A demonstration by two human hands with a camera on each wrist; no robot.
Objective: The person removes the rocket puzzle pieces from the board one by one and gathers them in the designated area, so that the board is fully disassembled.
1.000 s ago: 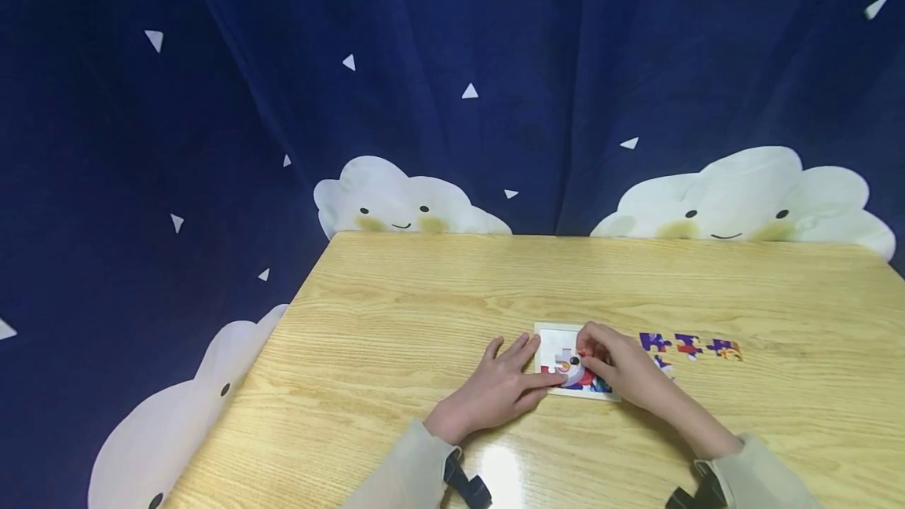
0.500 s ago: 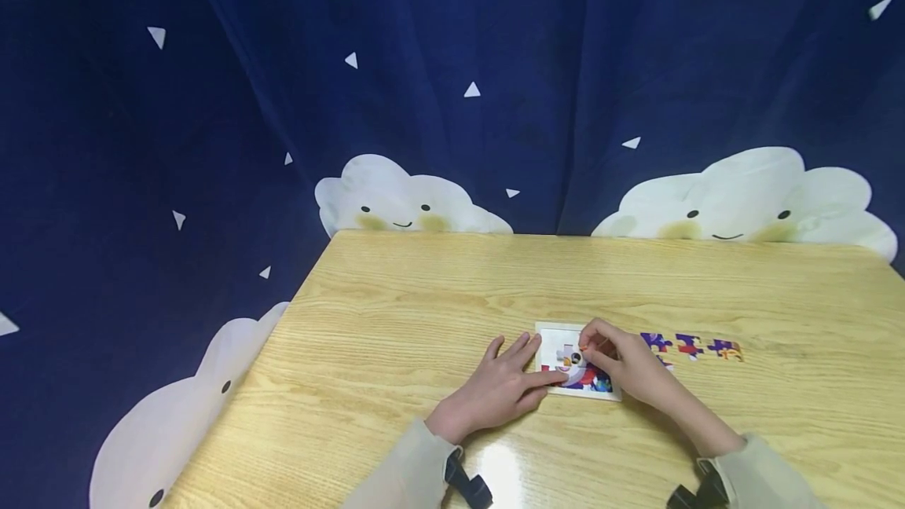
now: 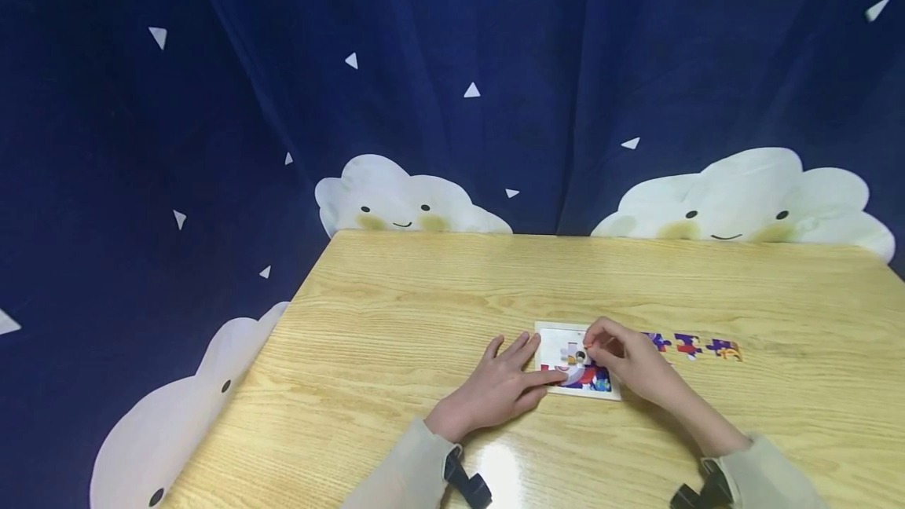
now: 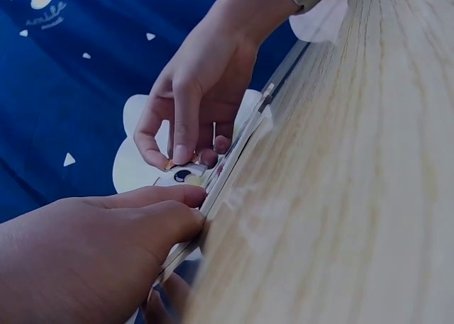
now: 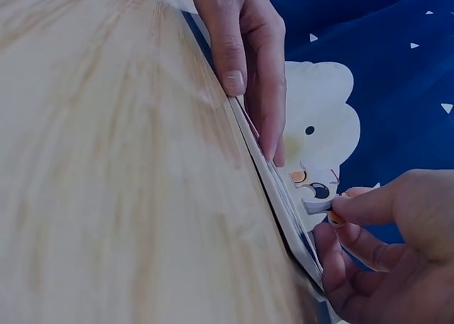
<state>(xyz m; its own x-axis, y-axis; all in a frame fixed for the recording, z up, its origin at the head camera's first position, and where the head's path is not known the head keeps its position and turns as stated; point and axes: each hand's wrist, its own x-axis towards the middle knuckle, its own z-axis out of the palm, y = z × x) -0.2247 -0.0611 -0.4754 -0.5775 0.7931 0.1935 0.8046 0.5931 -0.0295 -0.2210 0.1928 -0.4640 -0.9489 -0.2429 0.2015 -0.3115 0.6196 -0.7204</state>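
A small white-framed jigsaw puzzle [image 3: 547,325] lies on the table, with joined colourful pieces along its near side. My left hand [image 3: 488,391] rests at its left edge, fingers spread, the index finger laid straight over the joined pieces. Between thumb and fingers my right hand [image 3: 632,360] pinches a puzzle piece [image 5: 320,191] printed with a dark eye. That piece tilts above the frame's inside in the right wrist view. The left wrist view shows the thumb on the piece's upper edge, just past my left fingertips.
To the right of the frame lie loose puzzle pieces [image 3: 687,346] in a row, the nearest ones partly hidden behind my right hand. The wooden table [image 3: 396,297] runs back to a dark blue curtain [image 3: 452,38] with white clouds.
My right hand has shifted slightly right and away from me with the pinched puzzle piece, hiding more of the nearer loose pieces. My left hand stays in place.
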